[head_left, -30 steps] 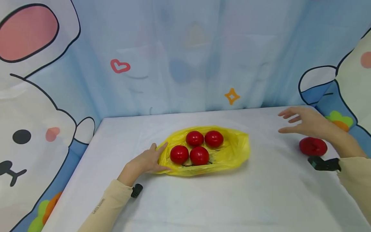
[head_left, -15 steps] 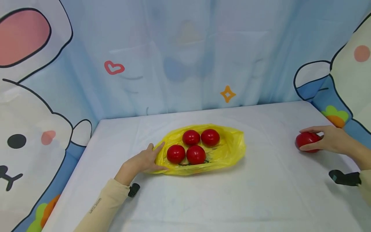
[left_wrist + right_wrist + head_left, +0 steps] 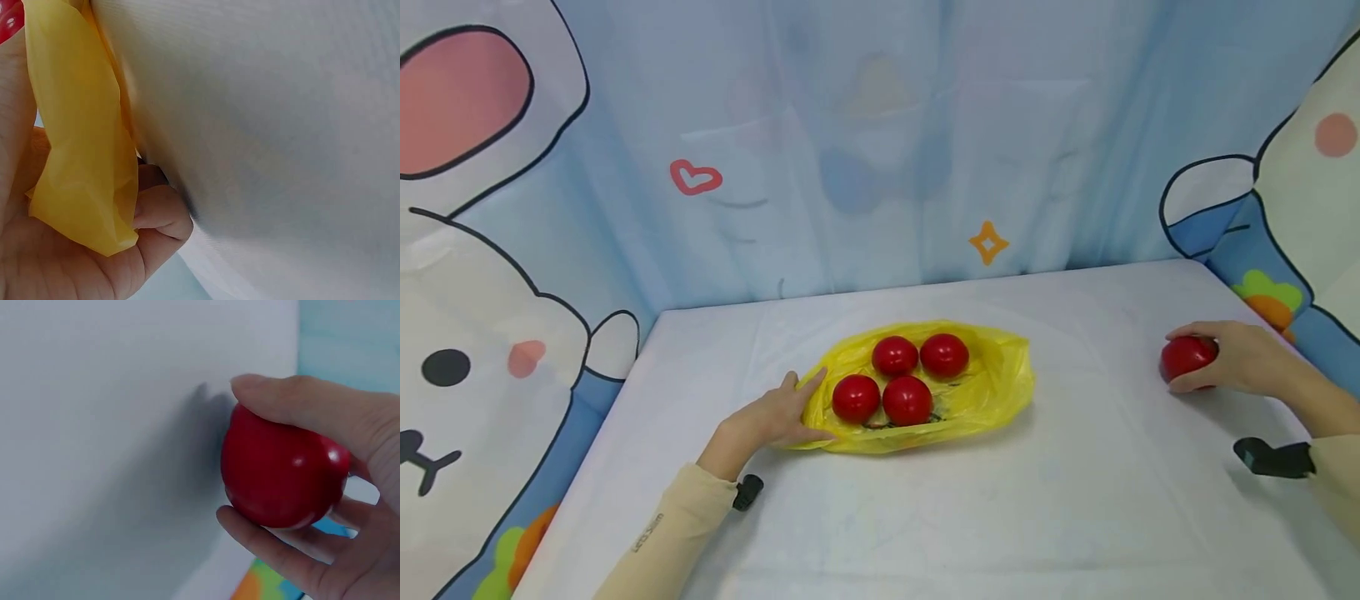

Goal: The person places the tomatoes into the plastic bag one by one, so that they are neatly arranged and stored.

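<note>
On the right side of the table my right hand (image 3: 1243, 358) grips a shiny red tomato (image 3: 1187, 357), thumb on one side and fingers on the other. In the right wrist view the tomato (image 3: 281, 469) sits between thumb and fingertips, close over the white cloth, its shadow beside it. My left hand (image 3: 775, 412) holds the left end of a yellow plastic bag (image 3: 992, 408) lying with its mouth spread. The left wrist view has the bag's edge (image 3: 81, 144) between thumb and palm, with curled fingers (image 3: 162, 209) beside it. Several tomatoes (image 3: 907, 401) are grouped in the bag.
A white cloth (image 3: 1000, 517) covers the table. Behind it hangs a light blue printed curtain (image 3: 880, 167), with cartoon animals at left and right. Each wrist carries a small black camera, such as the one (image 3: 1273, 458) on the right.
My right hand came down onto the tomato on the right, took hold of it and shifted it slightly left. The left hand stayed at the bag. The head view shifted a little.
</note>
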The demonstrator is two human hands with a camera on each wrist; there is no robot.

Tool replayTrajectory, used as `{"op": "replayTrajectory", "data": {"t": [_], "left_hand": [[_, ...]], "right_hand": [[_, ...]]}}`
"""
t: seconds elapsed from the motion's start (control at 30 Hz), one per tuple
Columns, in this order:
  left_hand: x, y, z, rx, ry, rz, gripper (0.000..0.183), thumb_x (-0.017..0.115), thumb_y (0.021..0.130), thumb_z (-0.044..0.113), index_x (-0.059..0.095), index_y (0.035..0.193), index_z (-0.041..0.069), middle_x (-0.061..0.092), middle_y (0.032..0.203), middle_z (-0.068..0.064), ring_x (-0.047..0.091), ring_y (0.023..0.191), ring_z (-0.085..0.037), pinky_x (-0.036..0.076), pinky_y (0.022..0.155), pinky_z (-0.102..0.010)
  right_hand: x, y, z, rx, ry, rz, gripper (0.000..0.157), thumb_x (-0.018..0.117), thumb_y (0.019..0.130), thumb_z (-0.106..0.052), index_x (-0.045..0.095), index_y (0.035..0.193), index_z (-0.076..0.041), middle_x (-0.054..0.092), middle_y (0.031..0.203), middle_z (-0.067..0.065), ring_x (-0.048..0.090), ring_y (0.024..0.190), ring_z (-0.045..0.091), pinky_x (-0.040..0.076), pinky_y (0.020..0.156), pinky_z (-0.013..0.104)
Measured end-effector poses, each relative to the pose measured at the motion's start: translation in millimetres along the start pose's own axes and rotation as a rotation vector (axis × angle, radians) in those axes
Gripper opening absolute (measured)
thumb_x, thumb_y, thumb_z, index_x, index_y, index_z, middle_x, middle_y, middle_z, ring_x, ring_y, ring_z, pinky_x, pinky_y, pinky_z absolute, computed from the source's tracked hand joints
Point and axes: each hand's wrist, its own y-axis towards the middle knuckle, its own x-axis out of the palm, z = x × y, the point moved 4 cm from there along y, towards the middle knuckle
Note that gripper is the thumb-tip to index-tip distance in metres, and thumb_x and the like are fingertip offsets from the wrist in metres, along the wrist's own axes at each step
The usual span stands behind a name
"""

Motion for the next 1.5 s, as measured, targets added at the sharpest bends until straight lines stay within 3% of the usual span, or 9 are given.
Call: {"op": "replayTrajectory", "data": {"t": [0.17, 0.4, 0.53, 0.67, 0.8, 1.0, 1.23, 1.5], "left_hand": [[-1.4, -0.8, -0.8, 0.008, 0.014, 0.014, 0.1, 0.075, 0.092, 0.054, 0.022, 0.169, 0.017, 0.031, 0.16, -0.032, 0.056, 0.128, -0.047, 0.046, 0.11, -0.06], [0.5, 0.7, -3.8, 0.002, -0.003, 0.018, 0.1, 0.075, 0.092, 0.055, 0.022, 0.169, 0.019, 0.029, 0.162, -0.032, 0.054, 0.131, -0.048, 0.044, 0.111, -0.06], [2.1, 4.4, -1.0, 0.0, -0.004, 0.018, 0.099, 0.075, 0.091, 0.055, 0.023, 0.168, 0.02, 0.029, 0.162, -0.031, 0.054, 0.132, -0.046, 0.044, 0.111, -0.06], [1.8, 7.4, 6.2, -0.003, -0.009, 0.019, 0.099, 0.075, 0.091, 0.055, 0.023, 0.168, 0.021, 0.029, 0.162, -0.03, 0.054, 0.132, -0.046, 0.045, 0.111, -0.059], [1.3, 9.6, 12.0, -0.002, -0.012, 0.016, 0.099, 0.074, 0.092, 0.055, 0.022, 0.169, 0.021, 0.027, 0.164, -0.03, 0.053, 0.134, -0.046, 0.044, 0.112, -0.059], [-1.1, 12.9, 18.5, 0.003, 0.009, 0.014, 0.099, 0.073, 0.092, 0.057, 0.021, 0.169, 0.022, 0.026, 0.165, -0.03, 0.054, 0.133, -0.046, 0.045, 0.112, -0.059], [-4.1, 13.7, 19.8, -0.005, 0.016, 0.001, 0.1, 0.073, 0.092, 0.058, 0.019, 0.169, 0.023, 0.025, 0.165, -0.029, 0.054, 0.133, -0.046, 0.044, 0.112, -0.058], [-2.4, 12.5, 19.4, -0.03, 0.004, -0.013, 0.1, 0.073, 0.092, 0.058, 0.019, 0.169, 0.024, 0.023, 0.166, -0.029, 0.051, 0.137, -0.046, 0.043, 0.113, -0.06]], "right_hand": [[-24.9, 10, -57, -0.091, 0.04, 0.096, 0.076, 0.092, 0.077, -0.012, 0.05, 0.136, 0.012, 0.045, 0.129, 0.045, 0.037, 0.115, 0.064, 0.059, 0.071, 0.062], [-53.7, 28, -189, -0.206, 0.09, 0.135, 0.074, 0.088, 0.083, -0.011, 0.048, 0.144, 0.005, 0.048, 0.137, 0.037, 0.044, 0.121, 0.058, 0.056, 0.085, 0.068], [-52.4, 35, -254, -0.36, 0.124, 0.132, 0.069, 0.09, 0.081, -0.011, 0.056, 0.14, 0.003, 0.056, 0.135, 0.031, 0.052, 0.119, 0.052, 0.058, 0.086, 0.063], [-34.9, 40, -291, -0.496, 0.142, 0.091, 0.062, 0.091, 0.08, -0.011, 0.062, 0.133, 0.003, 0.061, 0.13, 0.027, 0.058, 0.116, 0.047, 0.06, 0.086, 0.058], [-7.3, 42, -302, -0.506, 0.13, 0.006, 0.057, 0.091, 0.079, -0.01, 0.064, 0.128, 0.002, 0.06, 0.127, 0.026, 0.059, 0.115, 0.045, 0.061, 0.085, 0.054], [22.8, 39, -290, -0.43, 0.104, -0.129, 0.056, 0.093, 0.076, -0.008, 0.065, 0.124, 0.0, 0.057, 0.12, 0.024, 0.058, 0.114, 0.044, 0.062, 0.085, 0.05], [47.1, 30, -280, -0.42, 0.035, -0.272, 0.056, 0.096, 0.071, -0.009, 0.067, 0.119, -0.001, 0.061, 0.116, 0.017, 0.058, 0.112, 0.038, 0.062, 0.084, 0.046], [63.8, 23, -279, -0.417, -0.013, -0.271, 0.052, 0.095, 0.071, -0.005, 0.067, 0.115, 0.0, 0.062, 0.111, 0.012, 0.057, 0.109, 0.033, 0.063, 0.08, 0.041]]}}
